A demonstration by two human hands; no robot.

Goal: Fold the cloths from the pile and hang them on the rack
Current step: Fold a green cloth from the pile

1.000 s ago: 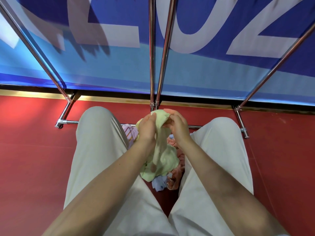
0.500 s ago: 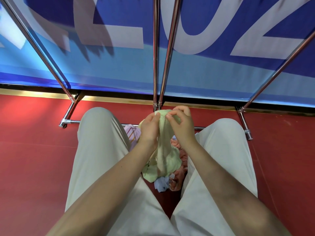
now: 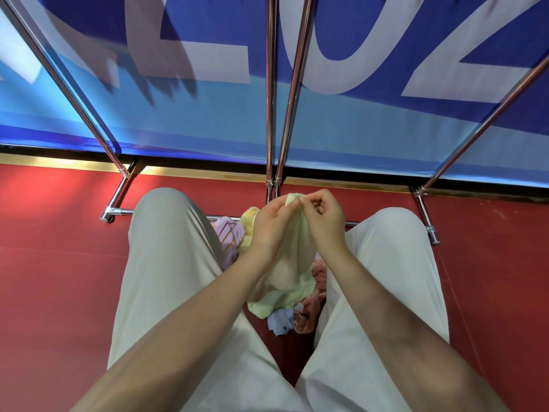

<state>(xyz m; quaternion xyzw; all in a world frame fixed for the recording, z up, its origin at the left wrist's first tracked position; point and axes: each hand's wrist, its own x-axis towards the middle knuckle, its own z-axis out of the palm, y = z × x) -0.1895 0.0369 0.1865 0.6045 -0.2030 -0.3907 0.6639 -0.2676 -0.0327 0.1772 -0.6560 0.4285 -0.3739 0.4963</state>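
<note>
left hand and right hand both pinch top edge of pale green cloth, fingertips close together; cloth hangs between the knees over the pile on red floor; chrome rack just beyond, bars bare

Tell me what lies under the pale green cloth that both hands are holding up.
Under the pale green cloth, pinched by the left hand and right hand, lie a light blue cloth and an orange-pink patterned cloth on the red floor. Anything directly beneath is covered.
</note>
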